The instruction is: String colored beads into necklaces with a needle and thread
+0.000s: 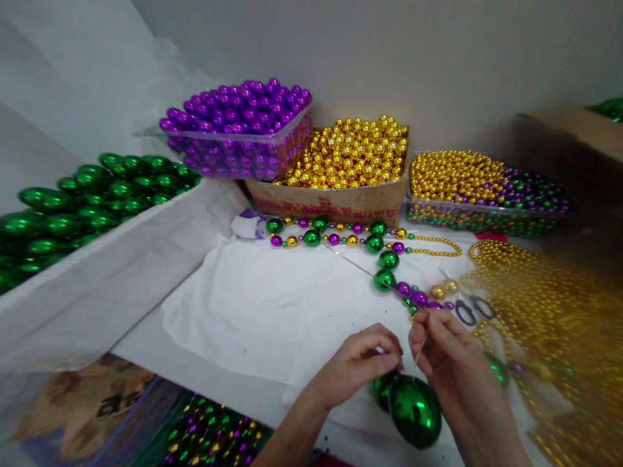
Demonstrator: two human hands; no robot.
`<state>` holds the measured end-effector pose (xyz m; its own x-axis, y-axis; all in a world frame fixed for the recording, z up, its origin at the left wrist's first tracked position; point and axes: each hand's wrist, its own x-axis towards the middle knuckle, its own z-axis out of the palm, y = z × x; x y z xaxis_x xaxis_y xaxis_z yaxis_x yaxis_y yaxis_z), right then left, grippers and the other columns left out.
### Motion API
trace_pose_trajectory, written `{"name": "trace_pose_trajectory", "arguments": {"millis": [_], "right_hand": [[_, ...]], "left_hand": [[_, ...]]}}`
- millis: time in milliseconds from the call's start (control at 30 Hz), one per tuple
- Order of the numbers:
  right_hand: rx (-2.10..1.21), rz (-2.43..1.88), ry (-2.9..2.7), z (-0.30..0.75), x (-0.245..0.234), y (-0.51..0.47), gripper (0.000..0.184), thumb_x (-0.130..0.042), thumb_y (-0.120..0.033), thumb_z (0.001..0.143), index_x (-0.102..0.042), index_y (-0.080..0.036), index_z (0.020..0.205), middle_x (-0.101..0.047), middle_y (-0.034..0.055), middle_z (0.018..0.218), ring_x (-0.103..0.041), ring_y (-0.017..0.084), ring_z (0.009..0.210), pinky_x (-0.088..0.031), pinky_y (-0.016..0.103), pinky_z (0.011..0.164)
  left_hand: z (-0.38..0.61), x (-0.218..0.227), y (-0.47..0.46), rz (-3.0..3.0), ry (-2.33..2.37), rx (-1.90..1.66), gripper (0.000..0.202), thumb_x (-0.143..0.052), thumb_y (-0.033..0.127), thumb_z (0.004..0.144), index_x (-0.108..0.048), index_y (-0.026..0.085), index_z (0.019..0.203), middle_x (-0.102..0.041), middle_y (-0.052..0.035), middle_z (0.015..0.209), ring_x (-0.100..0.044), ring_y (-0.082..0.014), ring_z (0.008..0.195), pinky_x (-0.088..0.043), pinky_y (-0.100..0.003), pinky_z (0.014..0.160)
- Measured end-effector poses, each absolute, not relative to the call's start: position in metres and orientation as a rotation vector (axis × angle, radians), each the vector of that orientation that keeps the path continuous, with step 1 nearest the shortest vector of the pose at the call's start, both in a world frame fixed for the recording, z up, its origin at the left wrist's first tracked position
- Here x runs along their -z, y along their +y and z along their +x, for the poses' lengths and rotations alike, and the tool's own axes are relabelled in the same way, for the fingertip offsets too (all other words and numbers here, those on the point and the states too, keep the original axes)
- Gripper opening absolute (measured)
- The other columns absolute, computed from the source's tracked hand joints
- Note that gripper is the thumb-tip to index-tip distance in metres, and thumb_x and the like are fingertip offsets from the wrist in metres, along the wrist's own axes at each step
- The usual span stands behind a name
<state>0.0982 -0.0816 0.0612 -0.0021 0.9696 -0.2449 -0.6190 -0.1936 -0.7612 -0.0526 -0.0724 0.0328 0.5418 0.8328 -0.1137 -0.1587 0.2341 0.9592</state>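
Observation:
My right hand (pixel 455 363) is closed, pinching a thin string (pixel 419 347) that runs down to a large shiny green ball bead (pixel 416 412). Just left of it, my left hand (pixel 360 363) has thumb and fingers pressed together above a second green bead (pixel 383 391); a bit of purple shows behind these fingers, but what they pinch is mostly hidden. A long thin needle (pixel 357 264) slants from the cloth toward my right fingertips. Purple beads (pixel 418 298) and smaller green ones lie beside the fingertips. Black-handled scissors (pixel 466 311) lie to the right.
A beaded necklace (pixel 334 239) lies across the white cloth (pixel 253 305). Behind stand a tub of purple beads (pixel 238 117), a carton of gold beads (pixel 326 198) and a tub of mixed beads (pixel 457 175). Green beads (pixel 92 194) fill a left box; gold strands (pixel 545 324) heap right.

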Motion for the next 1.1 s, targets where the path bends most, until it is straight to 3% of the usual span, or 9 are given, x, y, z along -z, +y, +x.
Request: {"name": "trace_pose_trajectory", "arguments": {"millis": [100,267,400,533,667,800,933,1100], "right_hand": [[-1.559,-0.931,-0.493,0.096,-0.059,-0.080,0.015,-0.070,-0.032,0.079,-0.068,-0.017,0.082,-0.062,0.0018,0.066,-0.051,0.007,0.054,-0.040,0.014,0.046],[-1.610,-0.904,-0.384,0.100,-0.053,-0.089,0.014,-0.071,-0.030,0.079,-0.069,-0.017,0.084,-0.060,0.0007,0.064,-0.049,0.006,0.052,-0.037,0.012,0.042],[-1.605,-0.841,-0.231,0.118,-0.044,-0.102,0.013,-0.073,-0.027,0.078,-0.067,-0.018,0.085,-0.055,-0.0008,0.069,-0.051,0.006,0.060,-0.038,0.010,0.043],[-1.465,-0.789,-0.126,0.138,-0.034,-0.103,0.014,-0.075,-0.027,0.076,-0.065,-0.020,0.082,-0.053,-0.0020,0.074,-0.052,0.007,0.065,-0.037,0.009,0.040],[-1.408,-0.796,-0.221,0.154,-0.026,-0.095,0.017,-0.078,-0.027,0.072,-0.064,-0.020,0.078,-0.052,-0.0033,0.066,-0.050,0.006,0.059,-0.034,0.010,0.039],[-1.339,-0.870,-0.245,0.164,-0.016,-0.087,0.021,-0.080,-0.030,0.069,-0.064,-0.021,0.078,-0.055,-0.0046,0.065,-0.050,0.005,0.058,-0.041,0.011,0.047],[-1.276,-0.845,-0.211,0.169,-0.010,-0.082,0.027,-0.085,-0.026,0.061,-0.064,-0.018,0.076,-0.055,-0.0051,0.065,-0.050,0.004,0.057,-0.040,0.010,0.045],[-1.237,-0.885,-0.238,0.173,-0.008,-0.083,0.021,-0.081,-0.025,0.066,-0.066,-0.017,0.078,-0.060,-0.0022,0.068,-0.051,0.005,0.056,-0.042,0.012,0.044]], "left_hand": [[-0.046,-0.032,-0.073,1.129,0.668,-0.745,0.033,-0.067,0.036,0.077,-0.059,0.014,0.100,-0.058,-0.0050,0.094,-0.052,-0.0170,0.087,-0.041,-0.028,0.077],[-0.044,-0.037,-0.075,1.287,0.854,-0.560,0.015,-0.064,0.028,0.078,-0.059,0.014,0.081,-0.055,0.0017,0.075,-0.049,-0.0110,0.071,-0.039,-0.022,0.066],[-0.058,-0.039,-0.074,1.354,0.787,-0.305,0.017,-0.060,0.031,0.080,-0.064,0.015,0.080,-0.062,0.0005,0.071,-0.052,-0.0103,0.064,-0.039,-0.020,0.060],[-0.070,-0.025,-0.066,1.342,0.858,-0.253,0.019,-0.060,0.032,0.079,-0.065,0.014,0.076,-0.064,-0.0005,0.070,-0.056,-0.0115,0.067,-0.041,-0.020,0.062],[-0.073,-0.003,-0.054,1.375,0.935,-0.277,0.022,-0.057,0.032,0.082,-0.064,0.013,0.074,-0.064,-0.0015,0.071,-0.057,-0.0129,0.070,-0.042,-0.021,0.065],[-0.070,0.010,-0.047,1.622,1.049,-0.294,0.024,-0.053,0.033,0.085,-0.064,0.014,0.075,-0.062,-0.0008,0.071,-0.054,-0.0133,0.068,-0.039,-0.023,0.063],[-0.062,0.011,-0.043,1.968,1.190,-0.340,0.023,-0.050,0.031,0.088,-0.066,0.017,0.079,-0.064,-0.0027,0.081,-0.056,-0.0171,0.082,-0.040,-0.027,0.073],[-0.053,0.012,-0.031,2.246,1.304,-0.244,0.017,-0.049,0.025,0.089,-0.065,0.019,0.084,-0.065,-0.0044,0.087,-0.055,-0.0201,0.088,-0.040,-0.031,0.079]]}}
